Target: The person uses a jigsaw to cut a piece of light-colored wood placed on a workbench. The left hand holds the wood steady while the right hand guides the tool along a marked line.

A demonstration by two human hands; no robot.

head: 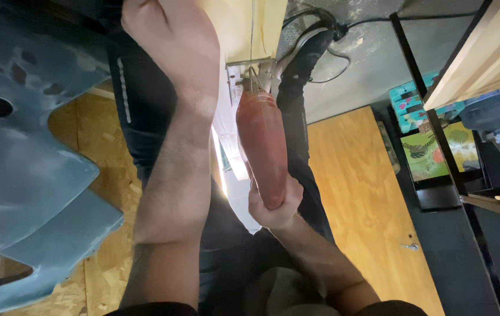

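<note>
My right hand (273, 205) is closed around the red, rounded handle of a hand saw (262, 140), which points away from me. The saw's metal fitting (250, 67) meets the end of a pale wooden board (241, 26), and a thin blade runs up along the board. My left hand (171, 41) lies against the board's left side, arm stretched out. Its fingers are cut off by the top edge of the view, so its grip is hidden. Below are my dark trousers and a black shoe (308, 52).
A large blue-painted shaped panel (27, 152) fills the left side. Plywood sheets (361, 193) lie on the floor. A black metal rack (431, 123) at right holds colourful boxes (414, 105) and a blue water jug (490, 108). A black cable (326, 26) crosses the concrete floor.
</note>
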